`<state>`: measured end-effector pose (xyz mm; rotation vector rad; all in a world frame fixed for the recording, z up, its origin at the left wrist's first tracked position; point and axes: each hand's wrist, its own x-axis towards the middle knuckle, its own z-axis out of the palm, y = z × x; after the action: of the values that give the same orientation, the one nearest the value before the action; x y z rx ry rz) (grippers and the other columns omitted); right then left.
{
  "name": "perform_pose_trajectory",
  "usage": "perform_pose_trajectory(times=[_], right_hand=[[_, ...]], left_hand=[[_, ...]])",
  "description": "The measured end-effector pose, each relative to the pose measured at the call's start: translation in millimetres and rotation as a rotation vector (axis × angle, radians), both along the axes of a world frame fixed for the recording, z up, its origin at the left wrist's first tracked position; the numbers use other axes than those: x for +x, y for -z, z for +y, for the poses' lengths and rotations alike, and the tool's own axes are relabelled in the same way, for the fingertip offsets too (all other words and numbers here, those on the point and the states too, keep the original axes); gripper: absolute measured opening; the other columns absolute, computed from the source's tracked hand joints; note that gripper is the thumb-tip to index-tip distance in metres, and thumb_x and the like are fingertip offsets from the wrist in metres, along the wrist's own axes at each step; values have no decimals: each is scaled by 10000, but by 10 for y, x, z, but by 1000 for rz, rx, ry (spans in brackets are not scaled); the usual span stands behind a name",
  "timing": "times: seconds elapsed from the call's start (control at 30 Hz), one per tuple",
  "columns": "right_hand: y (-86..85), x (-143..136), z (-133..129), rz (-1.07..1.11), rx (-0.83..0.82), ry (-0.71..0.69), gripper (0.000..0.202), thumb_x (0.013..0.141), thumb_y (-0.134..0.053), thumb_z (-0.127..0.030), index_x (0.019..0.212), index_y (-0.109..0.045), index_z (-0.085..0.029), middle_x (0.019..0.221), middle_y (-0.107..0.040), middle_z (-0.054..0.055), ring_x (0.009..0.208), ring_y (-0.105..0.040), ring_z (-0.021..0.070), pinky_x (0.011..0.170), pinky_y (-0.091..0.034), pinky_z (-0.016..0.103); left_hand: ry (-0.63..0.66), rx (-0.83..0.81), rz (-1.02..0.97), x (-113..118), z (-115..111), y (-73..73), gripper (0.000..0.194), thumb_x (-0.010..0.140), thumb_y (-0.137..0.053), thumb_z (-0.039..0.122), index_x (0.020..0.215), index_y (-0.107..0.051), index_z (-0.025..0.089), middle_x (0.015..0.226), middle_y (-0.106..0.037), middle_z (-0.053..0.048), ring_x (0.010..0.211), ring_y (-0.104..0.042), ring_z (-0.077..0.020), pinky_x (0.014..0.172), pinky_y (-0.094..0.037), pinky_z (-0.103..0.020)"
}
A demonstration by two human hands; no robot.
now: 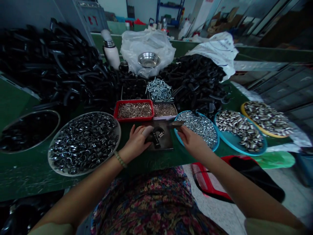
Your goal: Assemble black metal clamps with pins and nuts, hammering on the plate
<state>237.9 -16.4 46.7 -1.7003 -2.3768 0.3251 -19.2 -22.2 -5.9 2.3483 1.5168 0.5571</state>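
Observation:
My left hand (138, 141) is closed on a black curved clamp-like part (156, 141), held over a dark metal plate (168, 142). A small silver cylinder (160, 134) shows at the part's inner curve; whether it is fixed there I cannot tell. A pale wrap covers one of the left fingers. My right hand (190, 138) grips a dark, flat metal tool (177, 124) above the plate's right edge. The tool's kind is hard to make out. Just right of it lies a blue tray of small shiny metal pieces (200, 129).
A red tray of pins (134, 110) and a box of screws (160, 90) stand beyond the plate. Left lies a round tray of black rings (84, 143). Silver cylinders fill a blue tray (241, 130) and a yellow tray (267, 118). Black parts (61, 65) are heaped behind.

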Motion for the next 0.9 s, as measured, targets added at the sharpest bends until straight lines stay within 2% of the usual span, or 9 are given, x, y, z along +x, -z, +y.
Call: perform_pose_trajectory(times=[0.13,0.23,0.3,0.4,0.47,0.53,0.7,0.8,0.9], right_hand=[[184,736,-2,-304,177,349,434,970,-332,-334,1364,-440,-186,1080,-640,157,792,-641,260,624,-456,352],[327,1067,8,-525,233,390,427,957,-360,-308,1337,-487,-158,1017,-627,182,825,-605,295,634,-432,380],[351,1085,47,-553,292,299,385,946,-396,-290,1283,-541,-173,1087,-610,183,953,-563,316,727,-423,408],[315,922,179,-533,277,-80,315,937,-425,-231,1203,-595,-229,1201,-589,127,1050,-518,290,815,-397,396],[307,826,301,-521,189,-339,263,929,-439,-187,1101,-634,-218,1166,-613,105,1024,-534,263,815,-403,379],[334,808,417,-476,144,-454,206,920,-459,-173,997,-650,-190,1130,-629,111,1003,-553,257,823,-416,391],[414,740,461,109,186,-296,148,927,-455,-205,1014,-574,-183,1041,-655,126,962,-616,231,819,-477,389],[392,337,291,626,125,-62,139,963,-412,-290,1060,-473,-211,927,-663,66,792,-657,168,718,-523,321],[391,-155,125,829,-17,-76,124,985,-365,-316,991,-448,-224,857,-665,28,690,-652,130,661,-527,282]], left_hand=[[88,-41,112,62,-90,-71,437,885,-475,177,1312,-486,269,1216,-575,-91,1142,-479,-252,1000,-382,-447],[100,-142,-57,135,-68,-215,433,903,-415,159,1328,-483,213,1170,-595,-105,1081,-526,-230,983,-414,-404],[94,-290,-277,192,13,-323,381,918,-426,235,1286,-521,204,1171,-612,-99,1069,-561,-218,975,-434,-374],[86,-602,-453,252,177,-389,345,943,-366,279,1207,-565,180,1051,-675,-87,944,-636,-200,843,-507,-329],[41,-634,-323,250,242,-346,302,934,-367,255,1070,-621,162,944,-689,-89,862,-651,-209,792,-512,-337],[-3,-459,-105,221,223,-266,245,914,-413,247,953,-637,155,908,-670,-98,859,-639,-228,821,-494,-364],[-2,-97,82,209,-109,-94,291,906,-463,242,1182,-538,191,1064,-584,-93,930,-591,-212,843,-485,-330],[-9,-69,77,281,-267,-37,264,924,-438,245,1162,-547,214,1092,-561,-81,938,-578,-200,840,-488,-310],[-30,-62,61,327,-342,3,258,927,-436,243,1158,-544,208,1113,-554,-86,962,-569,-204,851,-487,-312]])
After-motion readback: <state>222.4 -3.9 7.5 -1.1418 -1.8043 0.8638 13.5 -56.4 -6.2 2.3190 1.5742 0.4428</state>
